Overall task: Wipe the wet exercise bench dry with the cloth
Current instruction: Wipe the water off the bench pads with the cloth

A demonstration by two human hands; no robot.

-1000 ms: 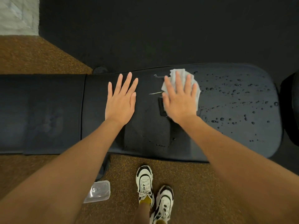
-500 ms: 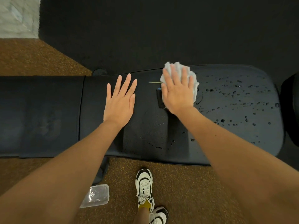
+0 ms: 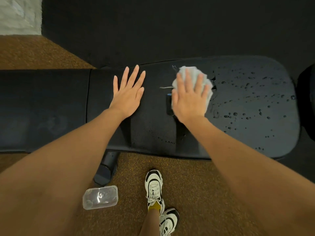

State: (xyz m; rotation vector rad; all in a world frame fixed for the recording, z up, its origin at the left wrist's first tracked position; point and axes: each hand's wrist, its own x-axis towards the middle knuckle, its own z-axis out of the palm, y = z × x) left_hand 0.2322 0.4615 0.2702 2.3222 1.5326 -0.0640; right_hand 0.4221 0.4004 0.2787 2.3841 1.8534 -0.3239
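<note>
Roughly half of the bench [image 3: 153, 126] pad in view looks wiped: judging by the surface, the stretch under and between the two hands is matte with only a faint streak or two near the front edge, while the rounded end to the right is still covered in beads of water [image 3: 252, 103], scattered thickly from just beside the cloth out to the far curve. So the right end remains to be done, and the near edge may want a second pass. The cloth [image 3: 192, 72] is a small, pale, crumpled rag with frayed threads trailing off its left side; it lies on the pad near the back edge, at the boundary between dry and wet. The right hand [image 3: 189, 99] lies flat on top of it, fingers spread, pressing rather than gripping, so the cloth is pinned under the palm, not clenched. The left hand [image 3: 127, 97] rests open and empty on the dry pad, apart from the cloth, apparently as a brace. The pad is smooth black vinyl, slightly glossy where wet, with a seam dividing it from a second section on the left. Below lie speckled brown flooring, a clear plastic tub [image 3: 100, 197] and a pair of sneakers [image 3: 154, 188].
</note>
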